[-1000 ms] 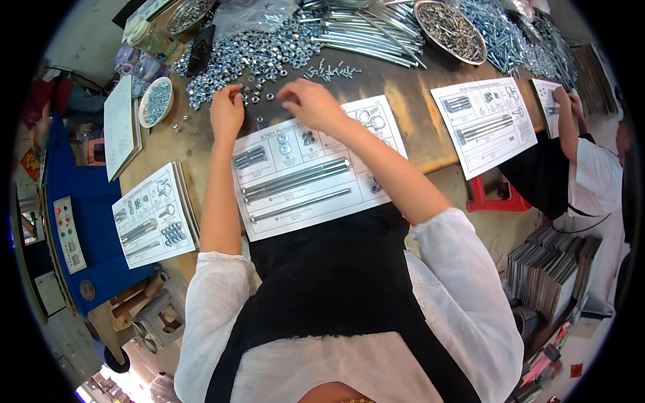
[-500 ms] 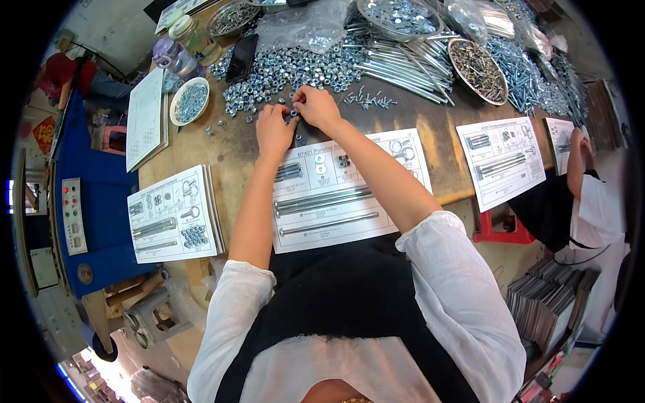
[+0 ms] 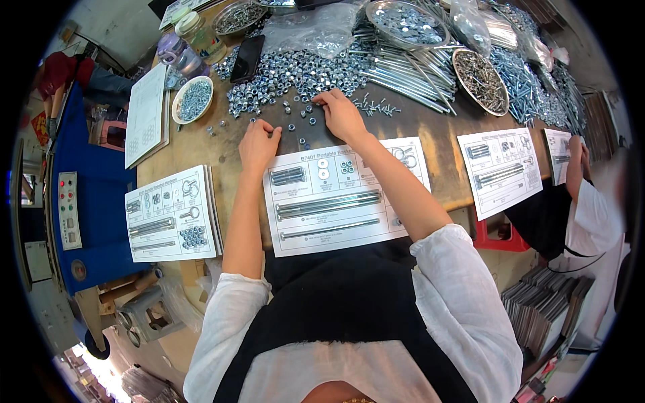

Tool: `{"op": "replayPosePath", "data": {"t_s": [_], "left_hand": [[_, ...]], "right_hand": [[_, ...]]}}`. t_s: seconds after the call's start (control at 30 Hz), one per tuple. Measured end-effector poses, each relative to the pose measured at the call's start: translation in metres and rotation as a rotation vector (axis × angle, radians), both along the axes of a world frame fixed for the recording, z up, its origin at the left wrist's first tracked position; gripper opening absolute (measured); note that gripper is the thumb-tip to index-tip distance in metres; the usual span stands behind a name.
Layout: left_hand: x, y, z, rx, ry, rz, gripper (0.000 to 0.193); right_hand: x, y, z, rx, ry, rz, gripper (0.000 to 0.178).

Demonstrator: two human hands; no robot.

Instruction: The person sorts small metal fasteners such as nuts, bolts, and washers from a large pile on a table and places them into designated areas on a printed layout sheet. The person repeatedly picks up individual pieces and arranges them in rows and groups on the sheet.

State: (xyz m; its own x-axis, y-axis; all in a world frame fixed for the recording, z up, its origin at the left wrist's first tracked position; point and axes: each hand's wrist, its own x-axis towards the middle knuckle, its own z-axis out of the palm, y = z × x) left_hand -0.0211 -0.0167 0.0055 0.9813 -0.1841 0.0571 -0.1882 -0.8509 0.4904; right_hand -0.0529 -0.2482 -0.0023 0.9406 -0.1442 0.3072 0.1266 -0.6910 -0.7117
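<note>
Worn tabletop [image 3: 440,144], narrow gap between edges of nut pile [image 3: 292,74] and printed sheet [image 3: 327,201], hands [image 3: 259,144] [image 3: 344,119] flanking it, grasp unclear

We cannot tell whether the right hand [image 3: 342,119] pinches anything. We miss part of the middle sheet [image 3: 329,209] behind the right forearm [image 3: 406,185], some of a co-worker [image 3: 591,218] to blur, and a metal dish [image 3: 285,9] beyond the top edge.
</note>
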Motion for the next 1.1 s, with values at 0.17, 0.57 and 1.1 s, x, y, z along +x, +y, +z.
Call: {"op": "replayPosePath", "data": {"t_s": [0.17, 0.57, 1.1], "left_hand": [[0.002, -0.008, -0.008, -0.186, -0.058, -0.184, 0.035], [0.007, -0.038, -0.006, -0.111, -0.211, -0.111, 0.017], [0.005, -0.028, 0.007, -0.170, -0.084, -0.311, 0.024]], "right_hand": [[-0.002, 0.006, 0.006, -0.147, -0.024, 0.054, 0.024], [-0.018, 0.010, 0.005, -0.076, 0.066, 0.071, 0.025], [-0.016, 0.012, -0.002, -0.086, 0.073, 0.123, 0.017]]}}
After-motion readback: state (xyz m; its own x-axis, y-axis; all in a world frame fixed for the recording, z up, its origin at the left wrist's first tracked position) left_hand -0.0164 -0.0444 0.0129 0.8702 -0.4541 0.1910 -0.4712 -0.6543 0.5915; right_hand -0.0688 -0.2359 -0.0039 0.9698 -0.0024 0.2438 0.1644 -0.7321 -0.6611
